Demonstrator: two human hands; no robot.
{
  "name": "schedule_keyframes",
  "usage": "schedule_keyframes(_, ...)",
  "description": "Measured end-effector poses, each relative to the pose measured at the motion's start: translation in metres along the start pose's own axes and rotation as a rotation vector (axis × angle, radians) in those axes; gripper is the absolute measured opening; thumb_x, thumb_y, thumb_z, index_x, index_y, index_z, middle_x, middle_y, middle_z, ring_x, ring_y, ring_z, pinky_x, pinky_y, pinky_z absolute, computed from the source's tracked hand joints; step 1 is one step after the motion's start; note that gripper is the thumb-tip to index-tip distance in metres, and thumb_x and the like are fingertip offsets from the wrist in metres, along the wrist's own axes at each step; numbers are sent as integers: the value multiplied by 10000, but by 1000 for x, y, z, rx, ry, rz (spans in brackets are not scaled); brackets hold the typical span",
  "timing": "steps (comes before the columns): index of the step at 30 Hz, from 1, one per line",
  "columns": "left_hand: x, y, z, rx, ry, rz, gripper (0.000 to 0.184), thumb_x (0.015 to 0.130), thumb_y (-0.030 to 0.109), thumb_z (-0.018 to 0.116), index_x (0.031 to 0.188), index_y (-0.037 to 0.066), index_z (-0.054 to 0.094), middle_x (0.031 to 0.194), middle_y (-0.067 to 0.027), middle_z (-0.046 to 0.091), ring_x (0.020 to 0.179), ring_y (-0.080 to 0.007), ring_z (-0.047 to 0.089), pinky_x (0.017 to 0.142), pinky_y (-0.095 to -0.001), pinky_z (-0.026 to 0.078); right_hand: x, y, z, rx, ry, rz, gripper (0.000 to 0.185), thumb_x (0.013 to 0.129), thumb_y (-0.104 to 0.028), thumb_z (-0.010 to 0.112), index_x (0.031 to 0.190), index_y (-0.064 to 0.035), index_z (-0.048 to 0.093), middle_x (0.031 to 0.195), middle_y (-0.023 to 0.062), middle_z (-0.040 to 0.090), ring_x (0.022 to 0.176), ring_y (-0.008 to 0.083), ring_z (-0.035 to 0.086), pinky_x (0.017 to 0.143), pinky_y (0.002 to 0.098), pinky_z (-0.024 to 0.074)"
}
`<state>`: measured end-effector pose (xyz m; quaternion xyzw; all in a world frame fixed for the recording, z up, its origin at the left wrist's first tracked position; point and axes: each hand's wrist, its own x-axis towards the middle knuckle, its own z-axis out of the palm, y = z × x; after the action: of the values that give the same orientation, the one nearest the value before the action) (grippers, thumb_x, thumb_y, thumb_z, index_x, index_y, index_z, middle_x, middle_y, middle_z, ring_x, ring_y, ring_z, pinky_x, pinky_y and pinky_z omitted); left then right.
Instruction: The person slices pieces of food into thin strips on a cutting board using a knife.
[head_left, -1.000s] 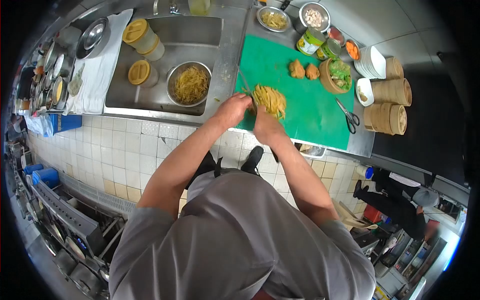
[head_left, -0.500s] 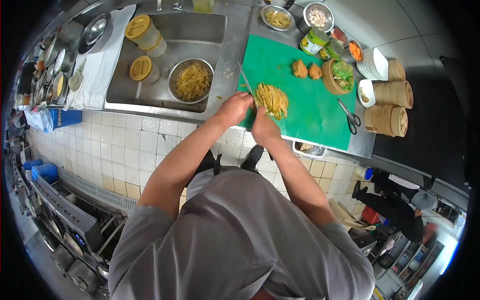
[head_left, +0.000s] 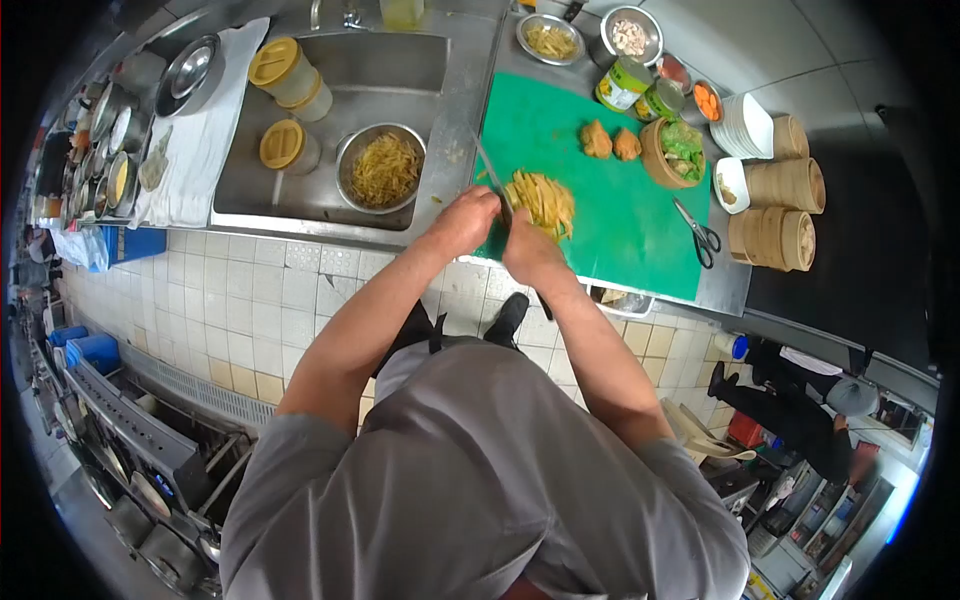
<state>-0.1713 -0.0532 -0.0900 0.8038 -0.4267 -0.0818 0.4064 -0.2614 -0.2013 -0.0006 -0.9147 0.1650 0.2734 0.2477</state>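
Observation:
A knife (head_left: 489, 166) points away from me over the left part of the green cutting board (head_left: 630, 235). My right hand (head_left: 533, 250) is closed round its handle, beside a pile of yellow-green strips (head_left: 543, 203). Just left of the blade, at the board's near left edge, my left hand (head_left: 468, 220) is closed with its fingers curled; what lies under them is hidden. Farther back on the board are two brown knobbly pieces (head_left: 597, 140) and a bamboo basket (head_left: 653, 160) with green leaves. Black scissors (head_left: 699, 232) rest at the board's right side.
In the sink (head_left: 330, 212) at left are a metal bowl (head_left: 382, 168) of shredded yellow food and lidded containers (head_left: 283, 146). Cans (head_left: 623, 84), bowls, stacked white dishes (head_left: 743, 126) and bamboo steamers (head_left: 772, 239) line the back and right. Another person (head_left: 800, 420) stands at the far right.
The view has shifted slightly. Both hands remain close together at the knife and the strips, with only small movement.

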Motion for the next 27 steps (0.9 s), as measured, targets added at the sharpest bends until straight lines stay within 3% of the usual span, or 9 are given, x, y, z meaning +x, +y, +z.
schedule_keyframes(3, -2, -2, 4, -19, 30, -33, 14, 934, -13, 643, 930, -2, 651, 993, -194, 646, 1030, -424, 629, 917, -507, 539, -8, 1, 4, 60, 43, -42, 329, 948, -40, 512, 1252, 61, 435, 1040, 412, 708, 1016, 567, 708, 907, 638, 539)
schedule_keyframes(11, 2, 4, -4, 6, -25, -24, 38, 937, -1, 663, 975, 0, 665, 1020, -194, 656, 1066, -423, 633, 945, -495, 533, 1, 0, 26, 129, 120, 20, 311, 962, -62, 526, 1236, 52, 437, 1036, 385, 722, 1015, 558, 713, 902, 639, 541)
schedule_keyframes(14, -7, 19, -18, -19, 93, -151, 128, 918, 7, 700, 1042, 0, 671, 1038, -195, 672, 1101, -426, 638, 955, -496, 528, -5, 5, 15, 100, 114, 17, 317, 970, -82, 531, 1247, 43, 442, 1055, 369, 730, 1024, 541, 723, 907, 626, 552)
schedule_keyframes(16, -19, 14, -9, 69, -66, -178, 214, 899, -13, 724, 1107, 7, 675, 1053, -201, 682, 1054, -414, 684, 912, -481, 559, -12, 17, 13, 89, 98, 31, 328, 975, -97, 532, 1260, 43, 446, 1085, 358, 736, 1046, 524, 731, 920, 612, 561)
schedule_keyframes(21, 0, 32, 14, -226, -5, -331, 264, 900, -49, 709, 1158, 1, 690, 1082, -206, 713, 909, -367, 749, 803, -429, 612, -32, 50, 0, 119, 213, 3, 309, 998, -131, 527, 1249, 32, 454, 995, 351, 740, 965, 529, 737, 865, 628, 564)
schedule_keyframes(23, 12, 13, 20, 42, 303, -355, 275, 902, -64, 676, 1170, -6, 694, 1106, -214, 723, 932, -370, 749, 830, -445, 606, -34, 68, -2, 146, 304, -37, 273, 1004, -131, 528, 1216, 30, 468, 943, 343, 738, 910, 533, 733, 831, 631, 565)
schedule_keyframes(25, 26, -8, 17, 166, 301, -261, 293, 894, -68, 667, 1177, 0, 698, 1113, -219, 715, 992, -378, 736, 873, -460, 593, -44, 79, -7, 75, 468, -92, 238, 1003, -130, 551, 1174, 24, 490, 922, 334, 737, 894, 533, 730, 821, 627, 565)
schedule_keyframes(27, 36, -10, 19, 284, 306, -163, 312, 886, -71, 657, 1185, 6, 702, 1120, -224, 707, 1051, -385, 723, 916, -476, 579, -50, 88, -11, 109, 443, -37, 228, 1002, -131, 562, 1162, 20, 499, 921, 329, 738, 897, 528, 731, 819, 627, 565)
